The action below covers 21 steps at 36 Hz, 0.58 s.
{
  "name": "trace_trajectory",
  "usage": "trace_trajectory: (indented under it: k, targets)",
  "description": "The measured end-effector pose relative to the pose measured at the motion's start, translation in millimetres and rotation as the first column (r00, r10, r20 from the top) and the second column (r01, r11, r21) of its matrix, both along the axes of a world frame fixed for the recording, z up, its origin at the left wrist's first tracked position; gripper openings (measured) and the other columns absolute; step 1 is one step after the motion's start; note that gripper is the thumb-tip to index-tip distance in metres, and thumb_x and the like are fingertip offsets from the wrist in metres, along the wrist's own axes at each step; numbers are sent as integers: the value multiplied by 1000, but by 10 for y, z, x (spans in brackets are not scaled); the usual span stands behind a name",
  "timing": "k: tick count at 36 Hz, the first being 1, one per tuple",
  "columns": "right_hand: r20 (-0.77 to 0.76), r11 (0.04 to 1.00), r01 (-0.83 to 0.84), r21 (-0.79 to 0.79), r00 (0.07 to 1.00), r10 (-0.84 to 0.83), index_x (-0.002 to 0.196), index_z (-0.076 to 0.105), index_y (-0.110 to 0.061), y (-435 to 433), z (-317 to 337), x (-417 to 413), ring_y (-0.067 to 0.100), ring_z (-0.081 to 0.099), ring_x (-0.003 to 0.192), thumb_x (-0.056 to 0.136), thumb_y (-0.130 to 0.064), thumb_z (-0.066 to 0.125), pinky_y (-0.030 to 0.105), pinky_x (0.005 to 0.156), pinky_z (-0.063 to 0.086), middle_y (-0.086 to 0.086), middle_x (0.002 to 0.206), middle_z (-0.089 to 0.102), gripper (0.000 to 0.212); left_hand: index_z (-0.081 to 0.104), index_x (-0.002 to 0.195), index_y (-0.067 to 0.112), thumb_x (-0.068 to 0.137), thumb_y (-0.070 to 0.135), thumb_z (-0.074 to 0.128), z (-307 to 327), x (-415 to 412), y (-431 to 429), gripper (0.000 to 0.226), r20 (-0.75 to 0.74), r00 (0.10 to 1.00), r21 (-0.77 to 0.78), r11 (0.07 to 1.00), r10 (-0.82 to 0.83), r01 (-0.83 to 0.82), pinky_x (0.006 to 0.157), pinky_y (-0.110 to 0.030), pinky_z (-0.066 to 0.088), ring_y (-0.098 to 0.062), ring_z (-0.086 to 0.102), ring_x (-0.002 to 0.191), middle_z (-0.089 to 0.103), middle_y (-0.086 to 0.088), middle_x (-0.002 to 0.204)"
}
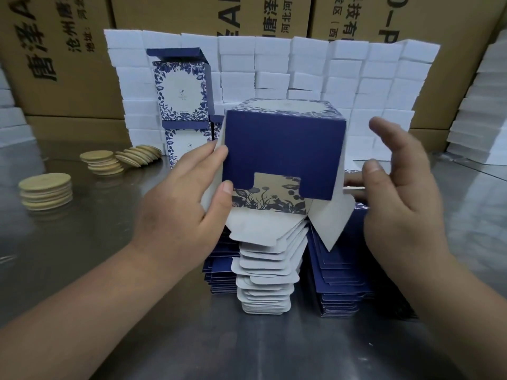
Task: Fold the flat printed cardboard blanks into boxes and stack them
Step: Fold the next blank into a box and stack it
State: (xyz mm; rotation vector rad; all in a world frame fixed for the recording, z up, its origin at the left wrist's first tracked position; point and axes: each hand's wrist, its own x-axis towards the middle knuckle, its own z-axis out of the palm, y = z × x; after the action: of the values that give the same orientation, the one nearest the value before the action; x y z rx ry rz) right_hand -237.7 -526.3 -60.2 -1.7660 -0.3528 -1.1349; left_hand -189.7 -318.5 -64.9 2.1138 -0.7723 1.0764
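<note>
A half-folded blue box (pixel 282 149) with a floral print is held up over the table's middle, its dark blue flap facing me and grey bottom flaps hanging loose. My left hand (pixel 189 198) grips its left edge, thumb on the front, fingers behind. My right hand (pixel 397 187) hovers just right of the box with fingers spread and straight, touching nothing that I can see. Below lie piles of flat blanks (pixel 266 281), grey side up, and more dark blue ones (pixel 340 283). Two finished boxes (pixel 182 89) stand stacked at the back left.
A wall of white foam blocks (pixel 343 75) runs along the back, with brown shipping cartons (pixel 65 58) behind it. Piles of round wooden lids (pixel 46 190) sit on the steel table (pixel 96 242) at left, some fanned out (pixel 137 157).
</note>
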Motion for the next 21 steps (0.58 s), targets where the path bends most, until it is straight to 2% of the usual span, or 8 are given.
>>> trace_trajectory:
  k: [1,3,7,9,11,13,17,21]
  targets:
    - [-15,1000,11,5,1000,-11,119,39,-45,-15,20,-2,-1,60,72,88,-23,43,11,65,48,-28,117,57,39,52,128,-1,87,30,37,4,-10,1,53,23,1000,21,1000,-15,14,97,6,13,7,27,119,38,3,128]
    - [-44,1000,17,-13,999,-17,120,39,-48,-17,57,-23,3,55,68,84,-29,50,13,63,48,-12,127,53,42,53,124,-5,88,25,39,3,-25,-1,49,70,997,62,997,-41,37,99,2,17,-6,36,120,41,-2,126]
    - [-105,998,-4,-64,994,-3,120,38,-52,24,83,-65,33,55,93,80,-33,55,41,86,51,-23,133,45,47,53,124,-4,87,22,41,-16,-40,-6,47,112,989,100,991,-98,87,101,-5,24,-16,42,118,42,-6,127]
    - [-115,999,-19,-30,993,16,118,42,-51,32,96,-82,38,53,91,79,-29,57,40,83,53,-14,136,48,48,52,124,-1,87,23,42,-19,-40,2,45,117,986,94,990,-118,107,100,-8,28,-16,43,118,44,-7,128]
    - [-116,1000,-23,-5,993,22,114,45,-52,26,108,-98,35,52,83,75,-25,59,28,71,53,-9,136,51,49,50,125,1,87,22,42,-20,-39,4,44,130,982,99,987,-140,128,100,-8,29,-17,44,118,43,-8,128]
    - [-132,1000,-27,-14,991,25,112,45,-53,30,115,-105,32,49,79,71,-21,59,24,66,48,-11,136,50,53,47,125,4,86,22,43,-23,-43,-4,43,148,974,112,981,-172,156,100,-8,29,-17,44,118,40,-8,130]
    - [-164,999,-34,-35,986,28,111,44,-53,40,118,-110,31,53,88,68,-20,59,37,80,52,-21,137,44,57,40,127,7,86,21,43,-19,-43,-9,43,164,961,132,971,-221,200,101,-18,32,-19,42,120,38,-11,132]
    - [-146,999,16,-47,989,-22,111,45,-54,9,114,-86,10,55,94,68,-21,59,32,84,51,-23,133,47,56,28,139,9,87,21,41,-19,-16,1,55,166,953,178,958,-253,224,108,-20,27,-18,36,128,35,-13,137]
